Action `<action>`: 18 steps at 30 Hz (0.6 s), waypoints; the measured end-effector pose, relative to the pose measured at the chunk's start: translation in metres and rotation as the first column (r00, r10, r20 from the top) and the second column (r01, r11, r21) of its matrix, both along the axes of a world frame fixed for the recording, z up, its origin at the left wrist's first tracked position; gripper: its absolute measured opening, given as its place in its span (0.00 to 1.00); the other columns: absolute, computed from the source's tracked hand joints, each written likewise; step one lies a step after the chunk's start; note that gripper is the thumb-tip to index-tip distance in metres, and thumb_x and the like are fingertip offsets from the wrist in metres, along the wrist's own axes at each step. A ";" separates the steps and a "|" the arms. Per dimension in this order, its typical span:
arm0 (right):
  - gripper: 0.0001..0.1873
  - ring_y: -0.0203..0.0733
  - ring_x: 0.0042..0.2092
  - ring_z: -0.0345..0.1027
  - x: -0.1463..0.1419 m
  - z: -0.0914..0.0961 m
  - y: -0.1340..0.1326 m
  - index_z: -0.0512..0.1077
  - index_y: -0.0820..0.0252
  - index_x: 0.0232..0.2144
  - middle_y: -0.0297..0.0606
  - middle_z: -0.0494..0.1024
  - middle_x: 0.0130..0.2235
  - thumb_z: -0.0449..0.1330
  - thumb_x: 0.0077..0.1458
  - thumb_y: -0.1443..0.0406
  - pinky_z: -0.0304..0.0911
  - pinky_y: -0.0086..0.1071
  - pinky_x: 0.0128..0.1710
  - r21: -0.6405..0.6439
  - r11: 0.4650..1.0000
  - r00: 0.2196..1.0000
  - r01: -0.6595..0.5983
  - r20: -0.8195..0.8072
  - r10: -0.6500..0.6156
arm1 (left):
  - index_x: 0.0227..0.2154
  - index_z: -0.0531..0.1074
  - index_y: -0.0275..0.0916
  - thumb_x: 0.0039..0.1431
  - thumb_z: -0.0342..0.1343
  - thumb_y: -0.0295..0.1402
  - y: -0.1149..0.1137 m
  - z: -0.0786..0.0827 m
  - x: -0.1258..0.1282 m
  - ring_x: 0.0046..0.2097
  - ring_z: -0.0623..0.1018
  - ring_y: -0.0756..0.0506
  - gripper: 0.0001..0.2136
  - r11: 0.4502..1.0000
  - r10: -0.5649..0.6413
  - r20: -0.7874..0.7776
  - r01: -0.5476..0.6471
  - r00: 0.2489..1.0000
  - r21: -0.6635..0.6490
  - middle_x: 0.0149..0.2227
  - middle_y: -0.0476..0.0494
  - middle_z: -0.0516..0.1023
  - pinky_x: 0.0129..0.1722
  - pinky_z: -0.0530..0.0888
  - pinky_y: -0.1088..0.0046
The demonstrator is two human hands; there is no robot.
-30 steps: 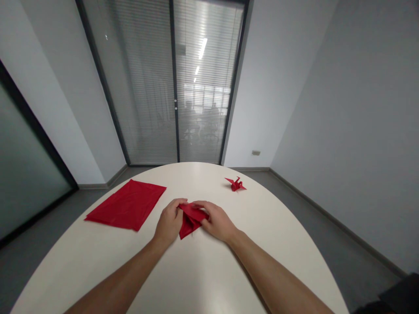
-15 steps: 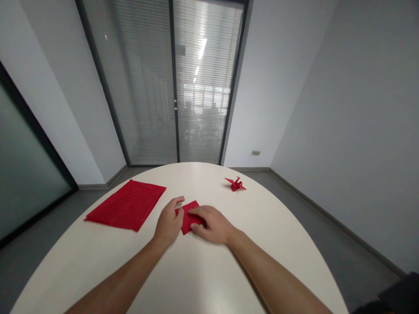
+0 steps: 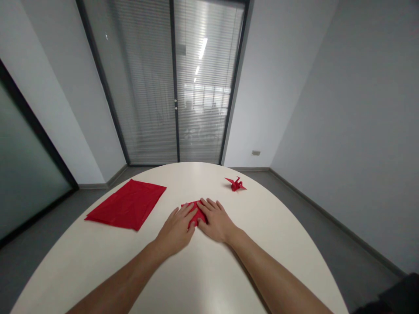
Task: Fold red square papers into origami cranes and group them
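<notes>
A small folded piece of red paper [image 3: 197, 214] lies on the table in front of me, partly covered by both hands. My left hand [image 3: 177, 227] rests flat over its left side, fingers stretched out and thumb near the lower edge. On the right side of the paper lies my right hand [image 3: 216, 221], its fingers spread and palm down. Only the middle and the far edge of the paper show between the hands. A folded red paper crane [image 3: 236, 184] stands farther back to the right, apart from my hands.
Larger red paper sheets [image 3: 127, 205] lie at the left of the round white table [image 3: 209, 274]. Behind the table is a glass partition with blinds [image 3: 150, 87]. A dark object [image 3: 401, 294] shows at the lower right corner.
My left hand has moved right and flattened over the paper. My right hand has shifted slightly, its fingers now straighter. The paper has been turned or shifted a little; the crane and sheets stay put.
</notes>
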State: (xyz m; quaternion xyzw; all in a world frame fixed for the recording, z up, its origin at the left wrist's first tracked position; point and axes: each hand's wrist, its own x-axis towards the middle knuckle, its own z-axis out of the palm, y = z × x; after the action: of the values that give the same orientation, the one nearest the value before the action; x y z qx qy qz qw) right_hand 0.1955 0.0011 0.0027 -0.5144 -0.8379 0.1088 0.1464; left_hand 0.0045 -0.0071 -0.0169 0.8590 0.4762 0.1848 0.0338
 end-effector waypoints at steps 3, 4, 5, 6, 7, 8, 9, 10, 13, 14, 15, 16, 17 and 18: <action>0.37 0.58 0.72 0.38 -0.001 0.001 -0.001 0.51 0.61 0.70 0.45 0.49 0.72 0.49 0.64 0.53 0.34 0.55 0.69 -0.052 0.998 0.998 0.021 0.053 -0.019 | 0.66 0.61 0.40 0.69 0.42 0.35 -0.003 0.002 0.000 0.70 0.59 0.39 0.24 0.999 0.035 -0.069 -0.036 0.997 -0.010 0.69 0.39 0.60 0.68 0.57 0.51; 0.37 0.58 0.73 0.37 -0.002 0.002 -0.002 0.50 0.62 0.71 0.45 0.48 0.72 0.48 0.65 0.52 0.34 0.55 0.70 -0.061 0.998 0.998 0.030 0.064 -0.026 | 0.66 0.60 0.40 0.70 0.42 0.36 -0.004 0.002 0.000 0.70 0.59 0.39 0.24 0.998 0.052 -0.087 -0.054 0.995 -0.012 0.69 0.39 0.60 0.68 0.56 0.51; 0.38 0.58 0.73 0.35 -0.002 0.002 -0.002 0.50 0.62 0.71 0.44 0.48 0.72 0.47 0.65 0.52 0.33 0.55 0.70 -0.065 0.997 0.997 0.040 0.072 -0.036 | 0.66 0.60 0.39 0.70 0.41 0.36 -0.005 0.003 0.001 0.70 0.58 0.39 0.24 0.997 0.072 -0.104 -0.074 0.992 -0.013 0.70 0.39 0.59 0.68 0.56 0.51; 0.38 0.58 0.73 0.35 -0.003 0.003 -0.003 0.50 0.63 0.71 0.44 0.47 0.72 0.47 0.65 0.52 0.33 0.55 0.70 -0.068 0.996 0.996 0.051 0.077 -0.046 | 0.66 0.60 0.39 0.70 0.40 0.36 -0.006 0.004 0.002 0.70 0.58 0.39 0.24 0.995 0.092 -0.122 -0.095 0.988 -0.017 0.70 0.38 0.58 0.68 0.55 0.50; 0.38 0.58 0.73 0.35 -0.003 0.004 -0.004 0.50 0.64 0.71 0.45 0.48 0.72 0.47 0.65 0.52 0.32 0.56 0.70 -0.067 0.996 0.995 0.060 0.080 -0.054 | 0.66 0.60 0.37 0.70 0.40 0.36 -0.006 0.005 0.002 0.71 0.57 0.39 0.24 0.993 0.113 -0.137 -0.117 0.984 -0.022 0.70 0.38 0.58 0.68 0.55 0.50; 0.38 0.59 0.73 0.35 -0.003 0.004 -0.004 0.50 0.64 0.70 0.45 0.48 0.72 0.48 0.64 0.52 0.32 0.56 0.70 -0.063 0.996 0.995 0.065 0.081 -0.059 | 0.66 0.60 0.36 0.70 0.39 0.35 -0.007 0.006 0.003 0.71 0.57 0.39 0.24 0.990 0.133 -0.151 -0.139 0.979 -0.028 0.70 0.38 0.57 0.68 0.55 0.50; 0.38 0.59 0.73 0.35 -0.003 0.005 -0.005 0.51 0.65 0.70 0.46 0.50 0.72 0.48 0.64 0.52 0.32 0.56 0.70 -0.053 0.996 0.995 0.067 0.078 -0.063 | 0.66 0.59 0.36 0.70 0.39 0.35 -0.007 0.006 0.004 0.71 0.57 0.39 0.25 0.987 0.153 -0.161 -0.160 0.975 -0.034 0.70 0.37 0.57 0.68 0.55 0.50; 0.38 0.59 0.73 0.35 -0.002 0.005 -0.005 0.52 0.65 0.70 0.47 0.51 0.71 0.49 0.64 0.52 0.32 0.56 0.70 -0.037 0.997 0.995 0.065 0.072 -0.062 | 0.66 0.59 0.35 0.69 0.39 0.34 -0.007 0.007 0.004 0.71 0.57 0.39 0.25 0.984 0.168 -0.168 -0.177 0.971 -0.039 0.70 0.37 0.57 0.68 0.55 0.50; 0.37 0.58 0.73 0.33 -0.001 0.005 -0.005 0.55 0.63 0.69 0.46 0.52 0.71 0.52 0.63 0.53 0.31 0.55 0.70 0.007 1.000 0.998 0.011 0.054 -0.011 | 0.67 0.59 0.35 0.69 0.40 0.33 -0.007 0.009 0.005 0.71 0.56 0.40 0.25 0.980 0.183 -0.168 -0.193 0.969 -0.046 0.70 0.37 0.56 0.69 0.54 0.51; 0.37 0.57 0.73 0.33 -0.001 0.005 -0.004 0.55 0.61 0.69 0.45 0.51 0.72 0.52 0.63 0.53 0.31 0.55 0.70 0.004 1.000 0.998 -0.017 0.053 0.017 | 0.67 0.58 0.35 0.69 0.40 0.33 -0.007 0.009 0.004 0.71 0.56 0.40 0.25 0.981 0.178 -0.168 -0.188 0.970 -0.049 0.70 0.37 0.56 0.69 0.54 0.51; 0.36 0.57 0.73 0.34 0.000 0.005 -0.004 0.54 0.59 0.69 0.45 0.50 0.72 0.52 0.63 0.53 0.32 0.54 0.70 -0.010 0.999 0.998 -0.041 0.055 0.041 | 0.67 0.58 0.34 0.68 0.40 0.33 -0.006 0.010 0.004 0.71 0.56 0.39 0.26 0.982 0.173 -0.169 -0.184 0.970 -0.052 0.70 0.37 0.56 0.69 0.54 0.51; 0.36 0.57 0.73 0.36 0.000 0.005 -0.003 0.54 0.58 0.70 0.44 0.50 0.72 0.51 0.63 0.53 0.33 0.54 0.70 -0.028 0.998 0.997 -0.054 0.058 0.055 | 0.67 0.58 0.34 0.68 0.40 0.33 -0.006 0.010 0.004 0.71 0.56 0.39 0.26 0.982 0.169 -0.172 -0.181 0.970 -0.054 0.70 0.37 0.56 0.68 0.54 0.51; 0.37 0.57 0.73 0.37 0.000 0.004 -0.003 0.53 0.57 0.70 0.44 0.49 0.72 0.51 0.63 0.53 0.34 0.55 0.70 -0.045 0.998 0.997 -0.052 0.062 0.055 | 0.67 0.58 0.33 0.68 0.40 0.33 -0.006 0.010 0.004 0.71 0.56 0.39 0.26 0.982 0.169 -0.174 -0.181 0.970 -0.054 0.70 0.38 0.56 0.68 0.55 0.51; 0.37 0.58 0.73 0.38 -0.001 0.004 -0.003 0.53 0.56 0.70 0.44 0.49 0.72 0.51 0.63 0.52 0.35 0.55 0.70 -0.056 0.998 0.997 -0.039 0.065 0.043 | 0.67 0.58 0.33 0.68 0.40 0.33 -0.006 0.010 0.004 0.71 0.56 0.39 0.26 0.981 0.174 -0.175 -0.185 0.969 -0.051 0.70 0.38 0.57 0.68 0.55 0.50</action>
State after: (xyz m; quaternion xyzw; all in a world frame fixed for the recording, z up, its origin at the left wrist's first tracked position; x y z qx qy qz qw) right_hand 0.1948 -0.0021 0.0071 -0.5043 -0.8494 0.1174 0.1023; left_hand 0.0082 -0.0131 -0.0069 0.8233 0.5592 0.0972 0.0048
